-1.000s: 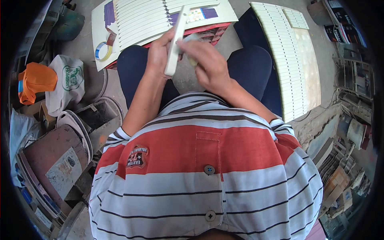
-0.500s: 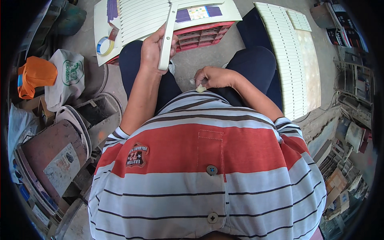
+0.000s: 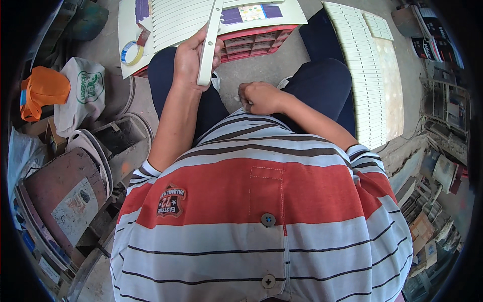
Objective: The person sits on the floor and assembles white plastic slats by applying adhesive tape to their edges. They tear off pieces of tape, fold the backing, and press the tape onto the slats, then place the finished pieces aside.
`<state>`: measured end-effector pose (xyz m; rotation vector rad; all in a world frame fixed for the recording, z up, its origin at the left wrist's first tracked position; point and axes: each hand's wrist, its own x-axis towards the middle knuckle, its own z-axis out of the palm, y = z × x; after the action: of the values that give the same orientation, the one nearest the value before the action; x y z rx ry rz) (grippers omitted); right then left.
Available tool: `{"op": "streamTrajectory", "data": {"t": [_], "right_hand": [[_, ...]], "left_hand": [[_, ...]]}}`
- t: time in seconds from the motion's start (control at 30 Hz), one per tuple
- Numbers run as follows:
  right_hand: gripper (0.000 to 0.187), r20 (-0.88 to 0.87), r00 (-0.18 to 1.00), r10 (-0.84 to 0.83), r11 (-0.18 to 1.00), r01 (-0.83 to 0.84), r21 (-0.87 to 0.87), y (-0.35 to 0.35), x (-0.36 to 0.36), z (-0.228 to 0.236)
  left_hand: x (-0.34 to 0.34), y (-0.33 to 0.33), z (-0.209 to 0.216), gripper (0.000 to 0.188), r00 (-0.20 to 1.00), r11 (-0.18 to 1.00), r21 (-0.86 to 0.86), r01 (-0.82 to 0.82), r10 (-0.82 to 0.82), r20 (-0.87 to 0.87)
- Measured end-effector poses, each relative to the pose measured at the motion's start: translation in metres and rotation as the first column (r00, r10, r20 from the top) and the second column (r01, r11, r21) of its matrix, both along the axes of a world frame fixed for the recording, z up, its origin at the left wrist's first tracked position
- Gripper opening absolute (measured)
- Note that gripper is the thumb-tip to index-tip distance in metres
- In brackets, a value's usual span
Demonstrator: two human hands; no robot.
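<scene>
A flat cream-coloured strip (image 3: 208,60) with round holes along it is in my left hand (image 3: 189,61), whose fingers wrap round it from behind. The strip stands tilted, its rounded lower end near my wrist and its upper end past the top of the picture. My right hand (image 3: 264,97) is curled in front of my shirt hem, between my knees. A bit of something pale shows at its fingertips; the rest is hidden by the hand. Beyond the strip, a cream board (image 3: 297,14) with rows of slats lies on a red plastic crate (image 3: 259,43).
A roll of tape (image 3: 125,52) lies on the board's left corner. Several holed cream strips (image 3: 359,75) lie side by side at my right. To my left are an orange bag (image 3: 48,90), a white sack (image 3: 83,93) and a grimy metal bin (image 3: 63,181).
My right hand has turned and curled further in, so the yellowish piece under its fingers no longer shows. My left hand and the strip have shifted slightly up and left.
</scene>
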<state>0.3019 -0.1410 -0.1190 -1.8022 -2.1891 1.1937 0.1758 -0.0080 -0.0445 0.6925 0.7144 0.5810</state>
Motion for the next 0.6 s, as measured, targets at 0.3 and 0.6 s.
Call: {"op": "streamTrajectory", "data": {"t": [0.3,0.6], "right_hand": [[0.021,0.135,0.991,0.015,0.987,-0.037,0.158,-0.002,-0.012,0.000],[0.031,-0.180,0.979,-0.098,0.987,0.119,0.109,0.005,0.026,-0.016]], "left_hand": [[0.003,0.005,0.000,0.039,0.999,0.999,-0.025,0.019,-0.019,0.035],[0.002,0.004,-0.011,0.037,1.000,0.997,-0.075,0.011,-0.009,0.023]]}}
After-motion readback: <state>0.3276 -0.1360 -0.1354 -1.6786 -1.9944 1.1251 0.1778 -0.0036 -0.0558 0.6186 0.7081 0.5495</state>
